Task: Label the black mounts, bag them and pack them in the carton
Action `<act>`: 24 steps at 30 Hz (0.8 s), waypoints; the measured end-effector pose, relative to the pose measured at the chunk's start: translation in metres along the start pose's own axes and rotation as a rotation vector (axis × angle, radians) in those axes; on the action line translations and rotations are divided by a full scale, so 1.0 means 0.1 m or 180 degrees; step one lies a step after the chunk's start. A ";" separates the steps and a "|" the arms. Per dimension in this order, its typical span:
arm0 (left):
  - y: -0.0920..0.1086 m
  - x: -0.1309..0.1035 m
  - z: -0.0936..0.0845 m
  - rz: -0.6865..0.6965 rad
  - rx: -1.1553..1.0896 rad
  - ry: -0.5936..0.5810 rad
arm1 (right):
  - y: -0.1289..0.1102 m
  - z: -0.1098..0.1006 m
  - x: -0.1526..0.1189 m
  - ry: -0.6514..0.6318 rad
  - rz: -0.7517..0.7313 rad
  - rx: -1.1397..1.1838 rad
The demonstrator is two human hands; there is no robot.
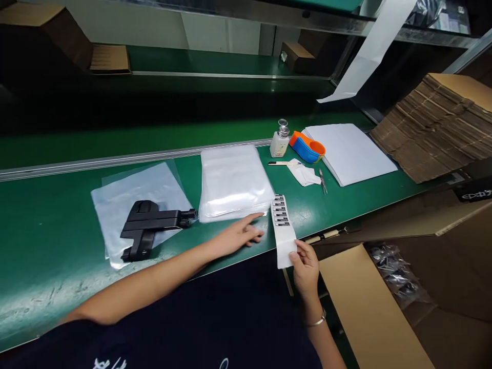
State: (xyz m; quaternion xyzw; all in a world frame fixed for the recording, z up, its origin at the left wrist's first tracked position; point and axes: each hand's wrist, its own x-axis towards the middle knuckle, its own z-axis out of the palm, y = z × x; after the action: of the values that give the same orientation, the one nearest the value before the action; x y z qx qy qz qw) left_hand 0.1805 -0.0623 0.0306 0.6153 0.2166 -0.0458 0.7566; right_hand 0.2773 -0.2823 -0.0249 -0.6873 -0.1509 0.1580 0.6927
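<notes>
My right hand [306, 264] pinches the lower end of a white strip of printed labels [282, 233] between thumb and fingers, at the bench's front edge. Dark printed stickers run along the strip's far half. Just left of it, my left hand [243, 233] reaches over the bench with its index finger stretched out and holds nothing. Its fingertip is close to the near edge of a stack of clear plastic bags [235, 182]. Further left, a black plastic device with two knobbed ends [156, 228] lies on loose clear bags [115, 200].
Behind the strip are a pump bottle [279, 143], an orange and blue tape holder [307, 147], a pen [282, 163], a white cloth [305, 174] and tweezers [323, 182]. White sheets [351, 154] and stacked flat cardboard [434, 128] stand right. An open carton [369, 307] sits below.
</notes>
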 end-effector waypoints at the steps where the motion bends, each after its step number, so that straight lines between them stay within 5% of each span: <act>1: -0.03 0.17 0.14 -0.0010 -0.0332 -0.0105 | 0.02 0.00 -0.03 -0.0069 -0.0049 -0.0031; 6: -0.11 0.57 0.45 0.0238 -0.0880 0.0035 | 0.07 -0.06 -0.10 -0.0245 -0.0292 -0.0272; 14: -0.05 0.50 0.49 0.0425 0.0517 0.0098 | -0.09 -0.02 0.25 0.0269 -0.1389 -0.1861; 18: -0.04 0.49 0.45 0.0516 0.0555 -0.0077 | -0.07 -0.04 0.21 0.0542 -0.2068 -0.2206; 21: -0.03 0.51 0.38 0.0943 0.0751 -0.0246 | -0.09 -0.07 0.18 0.0786 -0.1669 -0.1419; 24: -0.03 0.54 0.37 0.1354 0.1388 -0.0340 | -0.16 0.00 0.33 0.0400 -0.0621 -0.0274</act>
State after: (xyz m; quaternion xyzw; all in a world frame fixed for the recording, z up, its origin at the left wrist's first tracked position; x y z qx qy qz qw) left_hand 0.2380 -0.0872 0.0131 0.7914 0.0279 0.0359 0.6096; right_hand 0.3071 -0.2683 -0.0090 -0.7070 -0.1801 0.0398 0.6828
